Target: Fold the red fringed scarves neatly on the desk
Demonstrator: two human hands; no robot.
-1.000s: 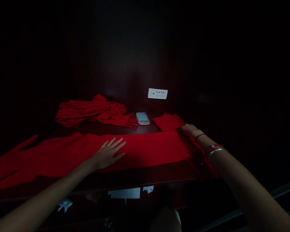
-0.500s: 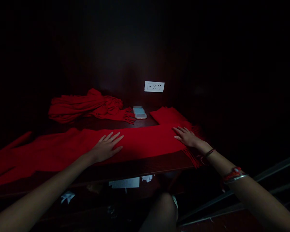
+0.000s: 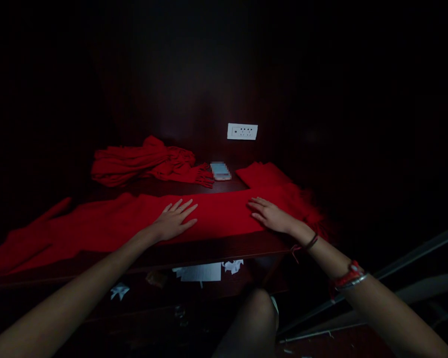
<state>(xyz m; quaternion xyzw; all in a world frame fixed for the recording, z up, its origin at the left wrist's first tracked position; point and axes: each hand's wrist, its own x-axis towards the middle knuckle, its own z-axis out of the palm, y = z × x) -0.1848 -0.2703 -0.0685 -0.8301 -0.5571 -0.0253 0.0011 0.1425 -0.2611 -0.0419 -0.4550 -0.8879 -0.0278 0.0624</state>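
A long red scarf [image 3: 220, 214] lies stretched across a dark wooden surface [image 3: 224, 243], smooth in the middle and more rumpled toward the left. My left hand [image 3: 174, 220] rests on it palm down, with fingers spread. Further right, my right hand [image 3: 271, 214] also lies flat on the cloth, its fingers extended to the left. Beyond the right hand, the scarf's fringed end is dim and blurred. A folded red cloth [image 3: 261, 174] sits behind the scarf on the right, partly touching it.
Behind, a bunched red fringed scarf [image 3: 142, 161] lies at the left, beside a blurred-out phone [image 3: 220, 171]. A white socket plate [image 3: 242, 132] is on the dark back wall. Below the surface edge are papers [image 3: 199, 272] and crumpled white scraps [image 3: 120, 291]. My knee [image 3: 259, 308] is underneath.
My right hand has slid left along the scarf, nearer to my left hand, which stays flat on the cloth. The fringe at the right has shifted. The view has turned slightly.
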